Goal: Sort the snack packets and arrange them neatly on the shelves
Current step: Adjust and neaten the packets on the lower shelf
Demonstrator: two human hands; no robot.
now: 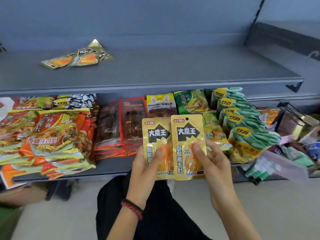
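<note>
The grey upper shelf (173,66) carries only three loose gold packets (78,57) at its left end, lying flat and overlapping one another at odd angles. The lower shelf (110,166) is crowded. Orange noodle packets (52,135) are heaped at the left, and dark red packets (121,125) are stacked beside them. A yellow packet (161,105) comes next, then green packets (190,101), and at the right a stepped row of teal-and-yellow packets (242,118). In front of the middle of the lower shelf, two more gold packets are held upright and side by side, faces toward the camera. The right gold packet (187,135) overlaps the edge of the left gold packet (156,135). The left hand (143,163) grips the left gold packet from its outer side, thumb pressed on the front and fingers curled behind. The right hand (214,161) mirrors it on the right gold packet, thumb on the front and fingers wrapped behind. Both forearms rise from the bottom of the view and converge toward the packets. A dark red beaded bracelet (132,207) circles the left wrist above black clothing (155,213).
</note>
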